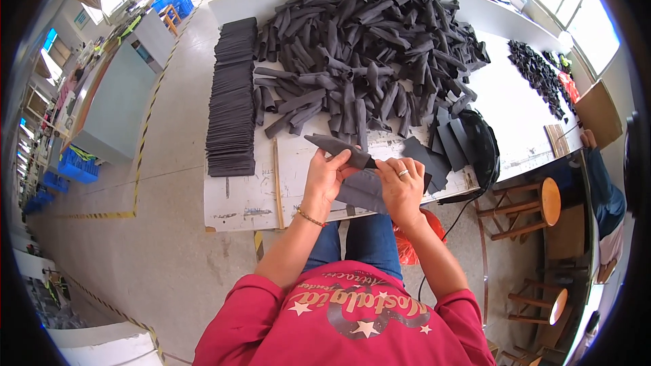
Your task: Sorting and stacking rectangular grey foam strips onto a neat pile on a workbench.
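Observation:
My left hand [329, 175] is closed round a dark grey fabric tube [330, 145], thumb on top, above the table's near edge. Close beside it, my right hand [401, 186] pinches the tube's right end, where a blacker piece shows between the two hands; I cannot make out whether it is separate. A flat dark grey cloth piece [363, 193] lies on the table beneath my hands. Just right of my right hand, several flat black panels [451, 142] overlap next to a shiny black bag-like thing [480, 149].
A big heap of dark fabric tubes [380, 34] covers the table's far side. Left of it runs a long row of stacked dark pieces [230, 102]. A wooden strip [277, 183] lies nearby. Stools [550, 201] and another person's arm [605, 183] are at right.

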`<state>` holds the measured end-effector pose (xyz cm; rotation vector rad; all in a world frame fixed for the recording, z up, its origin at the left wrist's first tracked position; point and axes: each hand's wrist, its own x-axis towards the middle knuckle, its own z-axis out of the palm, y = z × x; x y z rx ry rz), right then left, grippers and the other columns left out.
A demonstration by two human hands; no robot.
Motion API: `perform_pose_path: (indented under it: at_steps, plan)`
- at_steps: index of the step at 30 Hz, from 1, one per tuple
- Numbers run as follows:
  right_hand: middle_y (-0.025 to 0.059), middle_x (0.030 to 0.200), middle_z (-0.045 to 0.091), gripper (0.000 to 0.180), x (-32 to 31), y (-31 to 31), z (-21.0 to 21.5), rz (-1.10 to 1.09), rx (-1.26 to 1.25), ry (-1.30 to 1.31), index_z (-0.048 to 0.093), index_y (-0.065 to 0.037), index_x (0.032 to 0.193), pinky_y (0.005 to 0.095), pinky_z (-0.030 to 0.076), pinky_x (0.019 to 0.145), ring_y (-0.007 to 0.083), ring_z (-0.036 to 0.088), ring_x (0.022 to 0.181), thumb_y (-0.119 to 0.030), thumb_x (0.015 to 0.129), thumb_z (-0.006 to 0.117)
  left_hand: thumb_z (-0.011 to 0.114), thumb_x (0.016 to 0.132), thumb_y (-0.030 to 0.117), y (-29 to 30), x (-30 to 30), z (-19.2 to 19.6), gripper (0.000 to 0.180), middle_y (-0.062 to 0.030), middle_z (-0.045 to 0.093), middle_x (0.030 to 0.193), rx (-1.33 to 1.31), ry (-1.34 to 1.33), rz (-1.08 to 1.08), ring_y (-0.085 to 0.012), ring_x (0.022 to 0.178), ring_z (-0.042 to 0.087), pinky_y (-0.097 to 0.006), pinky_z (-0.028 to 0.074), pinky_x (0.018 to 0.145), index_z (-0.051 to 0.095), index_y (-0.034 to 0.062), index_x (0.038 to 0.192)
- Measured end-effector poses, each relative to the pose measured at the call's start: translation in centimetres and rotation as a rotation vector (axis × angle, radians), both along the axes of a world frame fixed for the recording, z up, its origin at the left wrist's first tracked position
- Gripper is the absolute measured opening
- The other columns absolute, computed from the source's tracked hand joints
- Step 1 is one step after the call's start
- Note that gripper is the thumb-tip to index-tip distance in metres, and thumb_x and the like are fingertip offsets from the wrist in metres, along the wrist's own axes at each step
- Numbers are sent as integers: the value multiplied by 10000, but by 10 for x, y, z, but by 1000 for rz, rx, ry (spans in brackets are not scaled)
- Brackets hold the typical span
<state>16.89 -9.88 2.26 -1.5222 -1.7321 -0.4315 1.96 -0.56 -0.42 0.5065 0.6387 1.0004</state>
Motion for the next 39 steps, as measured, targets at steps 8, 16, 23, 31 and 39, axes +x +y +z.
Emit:
perform_pose_path:
  at_steps: [8,16,23,31,39]
  plan:
    - [89,1039,588,507,-19,2,-3,24,-102,139,591,-68,1185,417,415,848,290,555,952,-107,708,759,622,895,0,-18,10,14,376,-204,652,1089,138,-15,67,-303,1008,662,-415,557,873,431,0,1219]
    - [156,1073,576,429,-24,-6,-17,139,-251,247,526,-30,1097,452,435,857,374,545,981,-27,713,718,567,975,191,-9,6,-10,235,-163,700,969,240,-158,-14,-287,1066,639,-406,477,969,599,-4,1102]
    - [166,1031,578,374,-31,6,-9,240,-200,254,544,-29,1016,459,471,804,392,554,909,11,681,704,572,972,183,-17,9,-9,243,-169,689,1038,191,-196,2,-263,1050,641,-382,483,959,607,-9,1116]
    - [154,1032,559,363,-36,4,1,188,-219,206,536,-37,1004,440,471,810,370,550,929,-44,706,742,562,977,204,-11,-6,-3,258,-186,679,1085,92,-259,80,-255,1062,636,-389,497,936,606,-5,1122]
    - [144,1024,579,213,-25,-4,1,247,-176,247,603,-52,921,416,516,694,347,598,862,-2,752,722,559,980,221,-13,-4,8,264,-167,687,1046,134,-221,106,-247,1063,636,-398,507,913,606,-4,1110]
